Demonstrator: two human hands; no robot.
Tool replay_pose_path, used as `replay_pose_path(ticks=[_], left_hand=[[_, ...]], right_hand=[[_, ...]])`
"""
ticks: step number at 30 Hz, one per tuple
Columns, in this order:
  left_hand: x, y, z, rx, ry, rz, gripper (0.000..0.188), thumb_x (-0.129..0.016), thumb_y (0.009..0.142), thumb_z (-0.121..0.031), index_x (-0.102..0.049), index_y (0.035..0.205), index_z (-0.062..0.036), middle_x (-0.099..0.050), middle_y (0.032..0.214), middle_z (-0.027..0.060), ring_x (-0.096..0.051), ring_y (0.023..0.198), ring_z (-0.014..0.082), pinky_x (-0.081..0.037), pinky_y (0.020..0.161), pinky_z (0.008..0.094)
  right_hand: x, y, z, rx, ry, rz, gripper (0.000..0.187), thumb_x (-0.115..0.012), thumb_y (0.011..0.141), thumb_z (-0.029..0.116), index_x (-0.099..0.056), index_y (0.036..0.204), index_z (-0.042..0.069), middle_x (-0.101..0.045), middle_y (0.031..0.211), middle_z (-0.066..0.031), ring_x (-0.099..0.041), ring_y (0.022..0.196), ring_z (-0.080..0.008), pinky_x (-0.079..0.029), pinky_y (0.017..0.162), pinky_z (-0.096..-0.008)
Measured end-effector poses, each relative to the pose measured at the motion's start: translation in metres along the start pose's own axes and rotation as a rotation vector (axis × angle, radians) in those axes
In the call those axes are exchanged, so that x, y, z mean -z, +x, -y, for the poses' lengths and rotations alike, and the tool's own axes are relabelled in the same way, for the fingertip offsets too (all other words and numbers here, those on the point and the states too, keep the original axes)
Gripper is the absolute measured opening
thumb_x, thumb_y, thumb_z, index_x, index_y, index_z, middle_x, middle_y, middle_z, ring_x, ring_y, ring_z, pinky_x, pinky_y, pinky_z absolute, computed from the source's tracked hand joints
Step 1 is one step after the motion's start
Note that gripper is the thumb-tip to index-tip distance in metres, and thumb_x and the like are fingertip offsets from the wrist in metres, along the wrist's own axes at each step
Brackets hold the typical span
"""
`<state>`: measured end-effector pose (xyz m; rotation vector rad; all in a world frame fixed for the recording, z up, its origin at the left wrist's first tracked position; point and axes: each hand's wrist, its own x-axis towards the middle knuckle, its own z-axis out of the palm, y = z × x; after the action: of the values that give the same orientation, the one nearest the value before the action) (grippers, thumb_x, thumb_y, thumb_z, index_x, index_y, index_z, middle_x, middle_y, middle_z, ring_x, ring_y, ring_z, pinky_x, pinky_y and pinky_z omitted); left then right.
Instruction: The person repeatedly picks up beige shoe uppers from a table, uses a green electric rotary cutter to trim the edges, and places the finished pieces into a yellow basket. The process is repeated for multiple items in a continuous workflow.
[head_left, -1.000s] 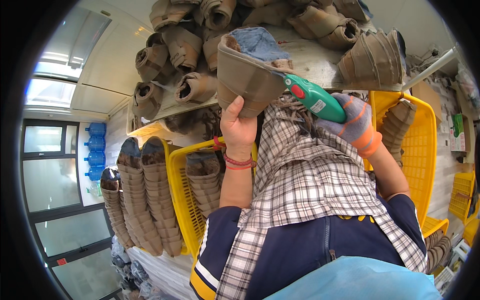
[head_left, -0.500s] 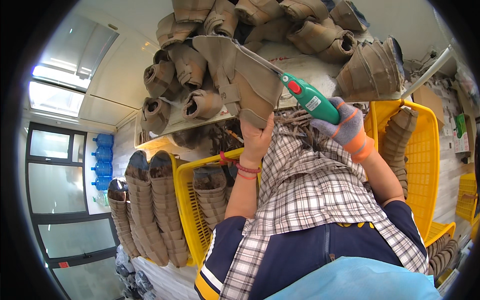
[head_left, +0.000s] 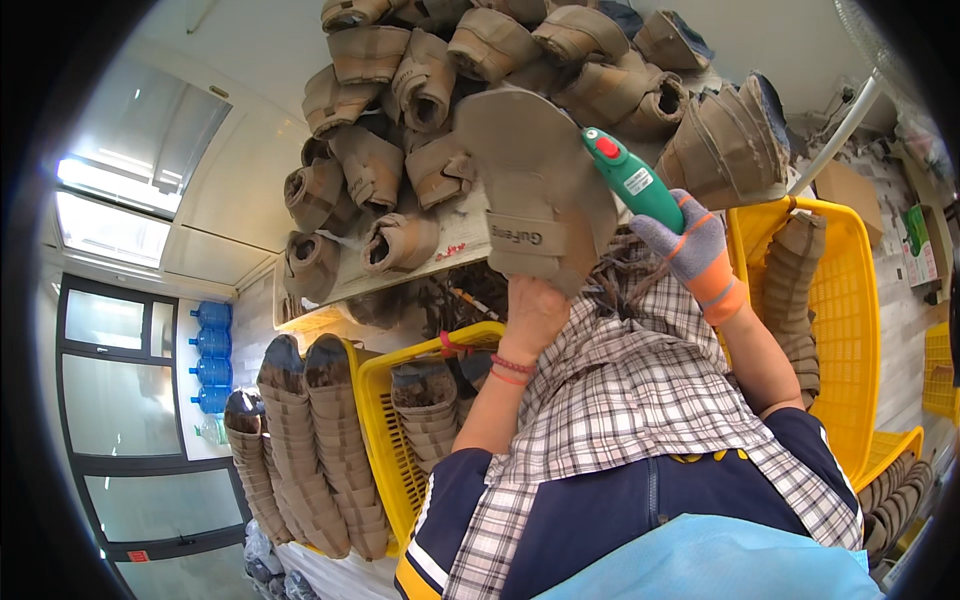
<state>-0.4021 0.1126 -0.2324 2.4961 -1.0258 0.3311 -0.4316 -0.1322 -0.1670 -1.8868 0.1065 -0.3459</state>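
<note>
My bare left hand [head_left: 537,315] is closed around the lower end of a brown shoe upper [head_left: 530,160] with a rounded top and a strap across it. Its broad face is turned towards me. In a grey and orange glove, my right hand [head_left: 690,245] grips a green handheld power tool [head_left: 630,180] with a red button. The tool's front end lies at the upper's right edge; whatever extends beyond it is hidden behind the upper. Dark, frayed strips [head_left: 630,275] hang at my lap, below the tool.
Brown uppers [head_left: 368,168] are heaped across the worn table [head_left: 462,215]. Yellow baskets [head_left: 372,440] stand to my left, with nested stacks of uppers [head_left: 340,430] beside them. Another yellow basket [head_left: 845,320] at my right holds a stack. Blue water bottles [head_left: 212,345] line the left wall.
My left hand has turned the upper so its broad, strapped face shows, shifting it rightwards. The tool has moved slightly right and up; its long thin blade, visible before, is out of sight.
</note>
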Motion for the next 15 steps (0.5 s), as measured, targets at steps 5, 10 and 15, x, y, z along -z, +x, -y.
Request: replay_pose_path(ticks=[5,10,15], left_hand=[[0.02,-0.004,-0.01,-0.033,0.044,-0.327,0.054,-0.069,0.078,-0.01,-0.048,0.125,0.0036,-0.046,0.128,0.023,-0.045,0.117,0.0415,-0.034,0.101,0.0488],[0.083,0.025,0.004,0.072,-0.173,-0.596,0.036,-0.071,0.076,-0.006,-0.063,0.11,-0.0015,-0.058,0.116,0.018,-0.05,0.109,0.0409,-0.035,0.097,0.0485],[0.155,0.106,0.049,-0.162,0.176,-0.695,0.036,-0.074,0.076,-0.011,-0.061,0.106,0.0045,-0.059,0.108,0.0212,-0.051,0.103,0.0416,-0.038,0.093,0.0485]], right_hand=[[0.011,0.008,-0.027,-0.038,-0.061,-0.098,0.042,-0.076,0.077,0.041,-0.063,0.094,0.005,-0.062,0.067,-0.0081,-0.059,0.06,-0.0172,-0.046,0.057,-0.0314],[0.012,-0.015,-0.075,-0.226,-0.195,-0.007,0.05,-0.072,0.077,0.05,-0.061,0.097,0.006,-0.064,0.068,-0.0087,-0.062,0.063,-0.0238,-0.048,0.061,-0.0351],[0.003,-0.042,-0.086,-0.235,-0.352,0.044,0.058,-0.072,0.074,0.056,-0.061,0.101,0.006,-0.067,0.074,-0.0125,-0.066,0.071,-0.0288,-0.05,0.065,-0.0375]])
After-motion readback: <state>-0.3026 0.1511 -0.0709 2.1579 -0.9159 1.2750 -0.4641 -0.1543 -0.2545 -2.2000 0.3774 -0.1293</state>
